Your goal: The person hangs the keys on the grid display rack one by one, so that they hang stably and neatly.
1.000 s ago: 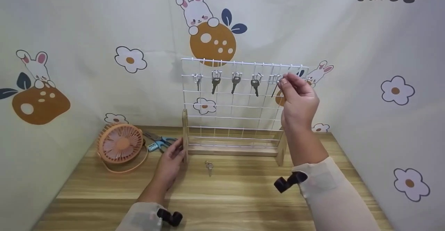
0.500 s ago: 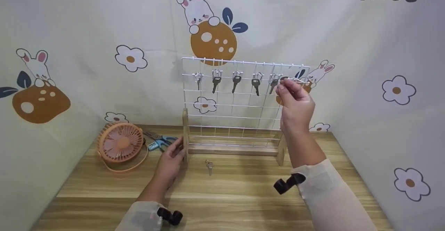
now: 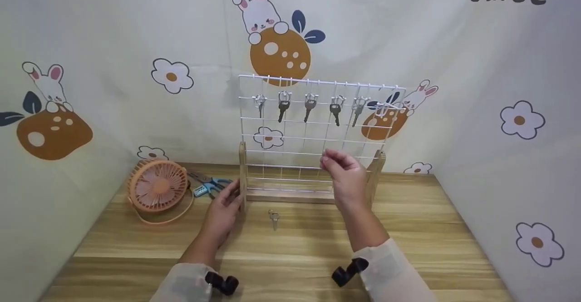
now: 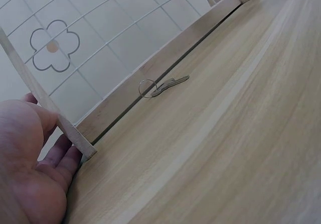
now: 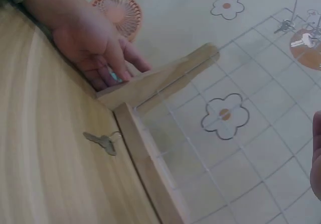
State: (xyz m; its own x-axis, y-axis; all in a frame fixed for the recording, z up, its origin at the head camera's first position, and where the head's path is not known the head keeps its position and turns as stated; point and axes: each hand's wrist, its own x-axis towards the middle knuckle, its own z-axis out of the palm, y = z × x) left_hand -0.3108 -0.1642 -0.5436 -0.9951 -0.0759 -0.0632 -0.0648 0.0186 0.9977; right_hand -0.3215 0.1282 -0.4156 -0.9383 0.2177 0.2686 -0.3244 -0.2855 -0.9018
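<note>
A white wire rack with a wooden stand stands upright on the table. My left hand grips its left wooden post, thumb on one side and fingers behind in the left wrist view. In front of the base lies a loose key with a ring. My right hand, fingers bent and thumb near the fingertips, is in front of the rack's lower right with nothing visible in it. Several keys hang by rings from hooks along the upper grid; the rightmost hook bears no key.
An orange fan stands at the table's left. Behind my left hand lie scissors with blue handles and a small blue item. A printed cloth closes off the back and sides.
My right hand has left the upper right of the rack and moved down and left. The fifth key now hangs free from its hook. My left hand stays on the post.
</note>
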